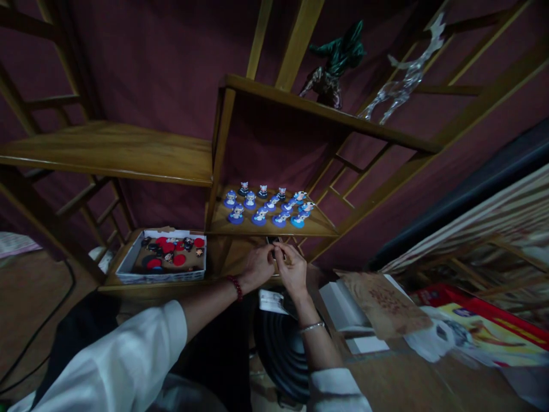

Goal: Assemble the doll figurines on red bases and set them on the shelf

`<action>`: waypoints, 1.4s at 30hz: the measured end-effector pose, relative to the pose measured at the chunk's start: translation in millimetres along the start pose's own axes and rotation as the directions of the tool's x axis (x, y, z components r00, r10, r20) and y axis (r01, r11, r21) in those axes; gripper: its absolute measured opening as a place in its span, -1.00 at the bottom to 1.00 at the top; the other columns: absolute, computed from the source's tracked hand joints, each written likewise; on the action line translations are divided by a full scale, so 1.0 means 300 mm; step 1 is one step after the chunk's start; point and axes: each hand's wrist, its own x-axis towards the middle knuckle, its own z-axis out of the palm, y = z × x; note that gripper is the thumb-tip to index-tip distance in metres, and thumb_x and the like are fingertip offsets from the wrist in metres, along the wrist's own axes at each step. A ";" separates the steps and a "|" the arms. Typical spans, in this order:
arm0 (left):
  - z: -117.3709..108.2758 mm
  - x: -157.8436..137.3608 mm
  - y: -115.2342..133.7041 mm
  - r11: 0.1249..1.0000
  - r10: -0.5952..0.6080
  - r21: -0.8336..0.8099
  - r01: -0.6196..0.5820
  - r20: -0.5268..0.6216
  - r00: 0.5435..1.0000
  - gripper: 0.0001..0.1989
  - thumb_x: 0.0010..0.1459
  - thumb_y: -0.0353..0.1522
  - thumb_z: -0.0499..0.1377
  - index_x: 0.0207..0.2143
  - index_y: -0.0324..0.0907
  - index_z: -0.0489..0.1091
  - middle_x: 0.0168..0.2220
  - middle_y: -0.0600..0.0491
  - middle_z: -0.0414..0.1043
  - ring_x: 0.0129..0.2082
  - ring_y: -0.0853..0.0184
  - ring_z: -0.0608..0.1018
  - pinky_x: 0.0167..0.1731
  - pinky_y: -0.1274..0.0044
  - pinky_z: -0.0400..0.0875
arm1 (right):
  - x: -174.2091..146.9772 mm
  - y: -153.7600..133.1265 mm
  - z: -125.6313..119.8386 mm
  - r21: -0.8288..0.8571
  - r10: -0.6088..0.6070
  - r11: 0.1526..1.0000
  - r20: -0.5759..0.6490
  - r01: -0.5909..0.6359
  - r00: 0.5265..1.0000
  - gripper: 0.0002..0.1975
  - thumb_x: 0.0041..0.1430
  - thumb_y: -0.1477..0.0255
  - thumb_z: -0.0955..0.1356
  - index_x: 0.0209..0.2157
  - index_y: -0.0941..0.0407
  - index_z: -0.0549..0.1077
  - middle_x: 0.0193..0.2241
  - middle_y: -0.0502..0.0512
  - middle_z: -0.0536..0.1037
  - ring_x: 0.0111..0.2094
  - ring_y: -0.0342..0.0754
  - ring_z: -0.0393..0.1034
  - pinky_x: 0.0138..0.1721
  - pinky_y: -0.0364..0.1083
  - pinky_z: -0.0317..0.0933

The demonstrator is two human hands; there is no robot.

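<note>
My left hand [258, 266], with a red bead bracelet at its wrist, meets my right hand [292, 270] just below the shelf with figurines. The fingertips of both are pinched together around something small and dark, mostly hidden, that I cannot make out. Beyond them, several small figurines [259, 216] on purple and blue bases stand in rows on the wooden shelf [223, 228]. To the left, a shallow cardboard box [160, 277] holds more small dark figures and several round red pieces [179, 260].
A dark green statue [338, 57] and a clear deer figure [401, 86] stand on the upper shelf. Below my right arm is a black ribbed round object [278, 349]. White boxes [345, 306], a brown paper bag [381, 303] and a red-yellow package [493, 332] lie at right.
</note>
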 end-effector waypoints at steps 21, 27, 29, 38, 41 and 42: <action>-0.203 -0.187 -0.362 0.891 -0.409 0.250 0.380 0.077 0.909 -0.70 0.03 -0.51 -0.06 -0.31 -0.23 0.44 -0.31 -0.03 0.52 -0.31 0.35 0.51 -0.28 0.58 0.32 | -0.247 -0.095 0.446 0.084 0.115 0.987 0.240 -0.139 0.964 -0.77 0.13 0.42 0.22 -0.24 0.12 0.46 -0.30 0.14 0.53 -0.28 -0.06 0.43 -0.22 -0.09 0.32; -0.273 -0.187 -0.460 0.842 -0.462 0.339 0.421 0.050 0.885 -0.72 0.04 -0.48 -0.04 -0.33 -0.24 0.46 -0.28 -0.06 0.51 -0.27 0.31 0.51 -0.28 0.55 0.32 | -0.251 -0.125 0.562 0.021 0.105 0.993 0.328 -0.118 0.939 -0.72 0.07 0.55 0.21 -0.19 0.17 0.45 -0.29 0.18 0.51 -0.27 -0.06 0.42 -0.21 -0.10 0.30; -0.297 -0.183 -0.489 0.836 -0.466 0.358 0.417 0.060 0.883 -0.71 0.04 -0.48 -0.04 -0.31 -0.23 0.46 -0.28 -0.06 0.51 -0.26 0.31 0.51 -0.28 0.54 0.33 | -0.244 -0.138 0.598 0.033 0.103 0.992 0.369 -0.123 0.924 -0.70 0.06 0.57 0.21 -0.18 0.16 0.45 -0.27 0.18 0.51 -0.25 -0.07 0.41 -0.19 -0.11 0.30; -0.405 -0.178 -0.593 0.746 -0.523 0.526 0.408 0.084 0.848 -0.69 0.01 -0.50 -0.04 -0.27 -0.24 0.44 -0.23 -0.09 0.50 -0.18 0.25 0.50 -0.22 0.52 0.32 | -0.180 -0.204 0.707 -0.107 0.178 0.984 0.629 -0.143 0.756 -0.70 0.15 0.52 0.19 -0.13 0.05 0.42 -0.18 0.05 0.52 -0.18 -0.09 0.42 -0.16 -0.20 0.22; -0.437 -0.181 -0.638 0.737 -0.535 0.543 0.403 0.105 0.838 -0.72 0.01 -0.47 -0.02 -0.30 -0.23 0.45 -0.26 -0.08 0.51 -0.20 0.26 0.51 -0.25 0.54 0.32 | -0.158 -0.214 0.740 -0.143 0.164 0.986 0.696 -0.089 0.699 -0.71 0.15 0.51 0.19 -0.14 0.06 0.41 -0.16 0.05 0.52 -0.15 -0.09 0.41 -0.16 -0.22 0.19; -0.449 -0.182 -0.654 0.734 -0.543 0.545 0.406 0.111 0.832 -0.73 0.01 -0.45 -0.01 -0.31 -0.21 0.46 -0.26 -0.08 0.51 -0.21 0.26 0.51 -0.26 0.54 0.32 | -0.152 -0.215 0.752 -0.148 0.155 0.987 0.716 -0.069 0.681 -0.72 0.14 0.52 0.19 -0.15 0.07 0.42 -0.16 0.06 0.52 -0.14 -0.09 0.40 -0.16 -0.22 0.18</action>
